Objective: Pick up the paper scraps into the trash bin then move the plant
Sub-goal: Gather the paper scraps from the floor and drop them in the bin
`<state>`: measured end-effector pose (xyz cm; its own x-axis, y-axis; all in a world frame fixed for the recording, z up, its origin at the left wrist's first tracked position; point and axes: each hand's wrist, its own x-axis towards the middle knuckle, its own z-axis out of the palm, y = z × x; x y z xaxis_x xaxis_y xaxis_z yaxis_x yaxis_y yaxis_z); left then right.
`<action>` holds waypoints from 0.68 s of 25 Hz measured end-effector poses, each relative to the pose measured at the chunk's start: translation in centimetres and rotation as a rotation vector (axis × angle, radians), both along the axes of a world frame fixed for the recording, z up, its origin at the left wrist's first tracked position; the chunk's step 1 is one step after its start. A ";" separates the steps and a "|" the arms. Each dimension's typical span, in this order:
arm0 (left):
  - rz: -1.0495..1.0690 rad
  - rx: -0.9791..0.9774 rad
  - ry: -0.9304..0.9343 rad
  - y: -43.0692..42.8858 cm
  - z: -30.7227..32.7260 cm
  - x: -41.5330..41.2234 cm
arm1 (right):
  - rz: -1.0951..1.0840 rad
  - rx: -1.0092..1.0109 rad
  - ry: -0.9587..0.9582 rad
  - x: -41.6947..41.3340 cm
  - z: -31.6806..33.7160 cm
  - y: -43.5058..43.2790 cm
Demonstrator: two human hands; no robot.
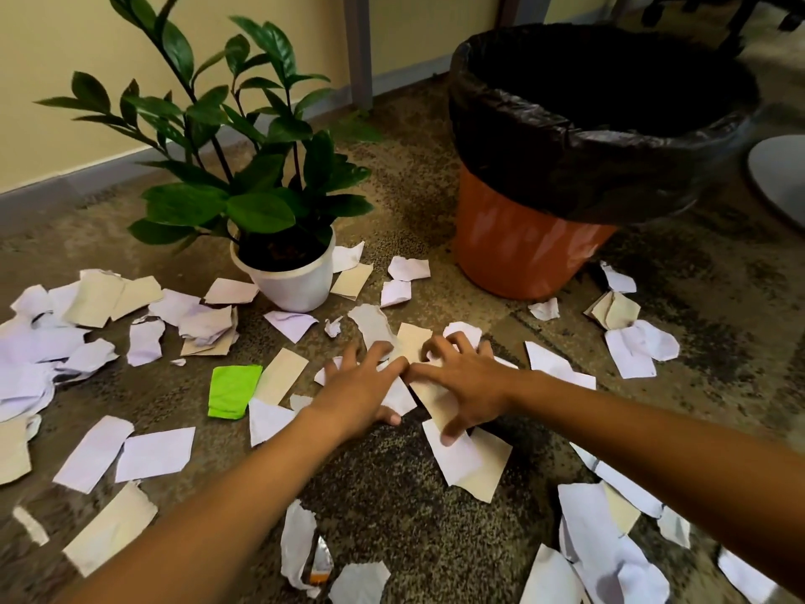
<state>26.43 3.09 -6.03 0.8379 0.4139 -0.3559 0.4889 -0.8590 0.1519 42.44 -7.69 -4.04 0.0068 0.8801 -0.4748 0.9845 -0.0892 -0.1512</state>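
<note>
Paper scraps (414,342) under splayed fingers (444,342), both hands flat

I read this as an office room. I see mottled brown carpet (392,473) underfoot, and a pale yellow wall (65,80) with a grey skirting board (65,189) at ten o'clock. Grey desk legs (359,45) stand at twelve o'clock. At one o'clock sits what looks like a wheeled chair base (740,15), partly cut off.

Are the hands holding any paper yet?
Not yet: left hand and right hand press spread fingers flat onto torn white and beige paper scraps, nothing lifted.
</note>
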 end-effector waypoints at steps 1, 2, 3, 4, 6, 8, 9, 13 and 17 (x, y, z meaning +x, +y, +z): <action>-0.001 0.037 -0.043 -0.4 0.1 -0.1 | -0.036 0.022 0.017 -0.5 -0.1 -0.5; -0.003 0.068 -0.086 -0.7 0.2 -0.1 | -0.070 0.039 0.049 -0.8 -0.2 -0.9; -0.004 0.082 -0.120 -1.0 0.1 -0.2 | -0.093 0.049 0.082 -1.0 -0.2 -1.3; 0.000 0.080 -0.143 -1.1 0.1 -0.3 | -0.100 0.050 0.107 -1.1 -0.2 -1.7; 0.042 0.058 -0.161 -1.3 0.1 -0.7 | -0.072 0.049 0.141 -0.9 0.1 -2.4; 0.118 0.067 -0.192 -1.1 0.3 -1.3 | -0.059 0.053 0.154 -0.5 0.5 -3.1; 0.169 0.072 -0.234 -0.9 0.5 -1.7 | -0.072 0.060 0.151 -0.3 0.9 -3.4; 0.441 -0.010 -0.416 0.2 1.5 -3.9 | -0.176 0.123 0.203 -0.1 2.8 -3.8; 0.603 -0.210 -0.191 0.9 2.1 -6.0 | -0.131 0.019 0.333 -1.5 4.4 -3.9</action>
